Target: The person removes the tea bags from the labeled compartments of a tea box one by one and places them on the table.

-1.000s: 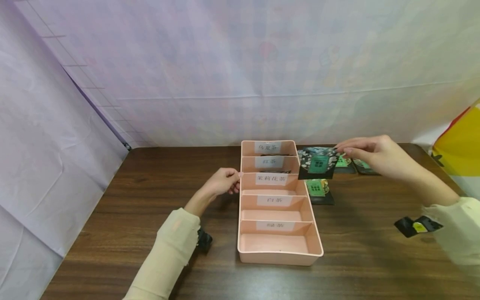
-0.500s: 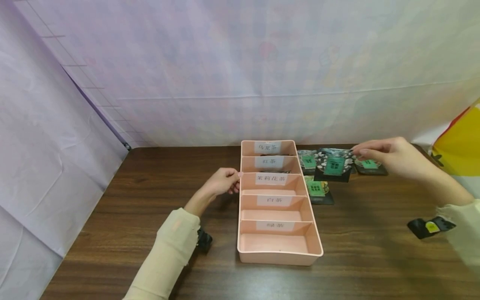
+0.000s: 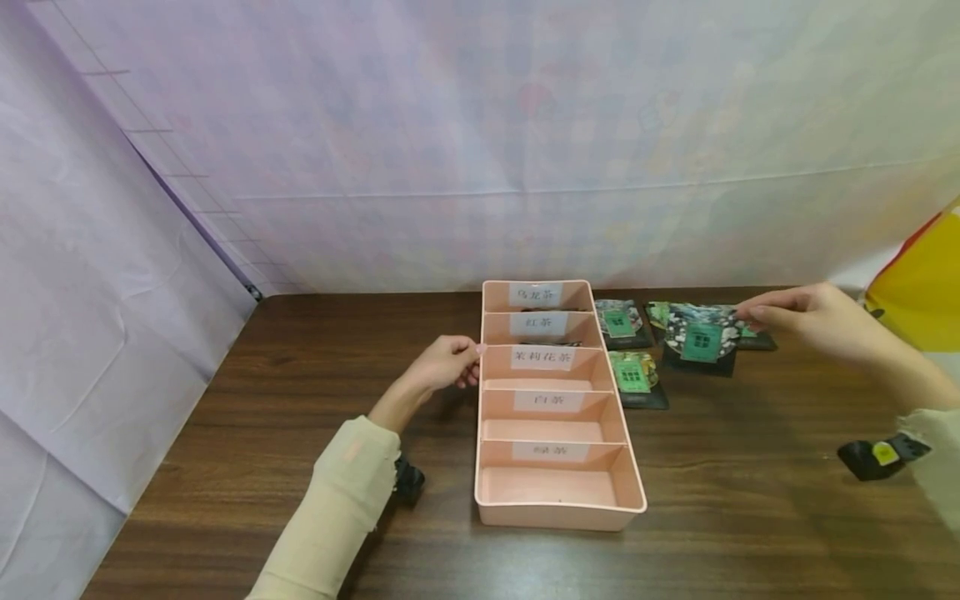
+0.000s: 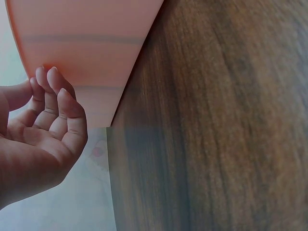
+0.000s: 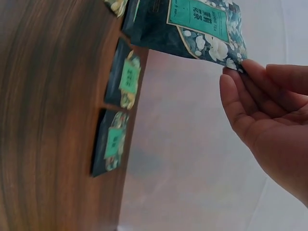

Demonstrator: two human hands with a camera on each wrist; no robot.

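My right hand [image 3: 813, 321] pinches a tea sachet [image 3: 701, 342] by its upper corner, between thumb and fingertips. The sachet is dark with white flowers and a green label, and hangs over the table. A closer look at this sachet [image 5: 202, 29] comes in the right wrist view. My left hand [image 3: 446, 362] grips the left rim of a pink divided box [image 3: 561, 517], its thumb on top. In the left wrist view the fingers curl against the box's outer wall [image 4: 86, 24]. Paper labels mark the box's several compartments; dark sachets show in the two rear ones.
Between the box and the right hand lie other sachets: one with a yellow-green label [image 3: 636, 379], one behind it [image 3: 621, 323], and more partly hidden by the held one. The wooden table [image 3: 300, 417] ends at a pale curtain [image 3: 450, 167].
My right hand has carried the sachet to the right and slightly down, away from the box, uncovering the sachets lying beside it. The left hand and the box have stayed put.
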